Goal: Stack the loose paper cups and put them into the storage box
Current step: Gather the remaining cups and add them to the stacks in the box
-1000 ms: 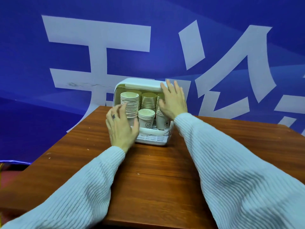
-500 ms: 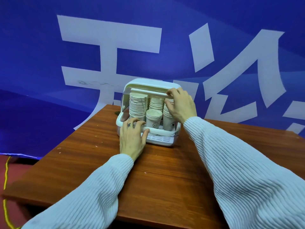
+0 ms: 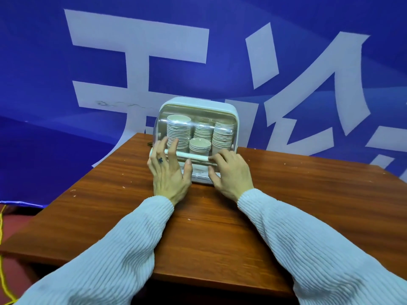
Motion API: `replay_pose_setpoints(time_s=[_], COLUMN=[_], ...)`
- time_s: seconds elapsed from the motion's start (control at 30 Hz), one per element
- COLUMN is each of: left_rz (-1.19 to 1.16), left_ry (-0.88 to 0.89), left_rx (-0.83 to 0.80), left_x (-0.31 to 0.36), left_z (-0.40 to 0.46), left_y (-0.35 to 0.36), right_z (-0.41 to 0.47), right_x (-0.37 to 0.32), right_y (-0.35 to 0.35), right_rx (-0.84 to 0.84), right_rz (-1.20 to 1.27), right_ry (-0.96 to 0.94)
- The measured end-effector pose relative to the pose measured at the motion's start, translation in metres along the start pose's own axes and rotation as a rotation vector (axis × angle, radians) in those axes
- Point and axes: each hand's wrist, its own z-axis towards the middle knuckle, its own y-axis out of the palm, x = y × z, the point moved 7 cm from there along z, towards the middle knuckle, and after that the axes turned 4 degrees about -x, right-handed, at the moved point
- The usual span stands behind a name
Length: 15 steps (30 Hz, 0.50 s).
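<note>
The white storage box [image 3: 234, 111] stands at the far edge of the wooden table [image 3: 220, 243]. Its clear curved lid [image 3: 198, 116] is down over the front. Through it I see several stacks of paper cups [image 3: 178, 128], with a shorter stack [image 3: 200, 145] in front. My left hand [image 3: 169, 172] rests with straight, spread fingers on the lid's left front, across the white handle bar [image 3: 193, 156]. My right hand [image 3: 231, 172] has its fingers curled over the right end of that bar and its thumb below.
A blue banner with large white characters [image 3: 136, 51] hangs right behind the table. A yellow cable [image 3: 2, 271] lies on the red floor at the lower left. A small dark object [image 3: 149, 143] lies on the table just left of the box.
The lid has come down from the top of the box to its front lip, drawn by my right hand. My left hand moved from the box's front rim up onto the lid.
</note>
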Motion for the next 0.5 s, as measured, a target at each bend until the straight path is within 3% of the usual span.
replay_pose_setpoints(time_s=[0.23, 0.5], left_rz=[0.075, 0.015], left_ry=[0.145, 0.197], left_rx=[-0.178, -0.113], left_x=[0.015, 0.039], left_z=[-0.007, 0.012], left_y=[0.014, -0.001], right_z=[-0.007, 0.012], right_x=[-0.004, 0.008], right_y=[-0.004, -0.035], right_rx=[-0.089, -0.005], right_rz=[0.187, 0.324], right_ry=[0.199, 0.310])
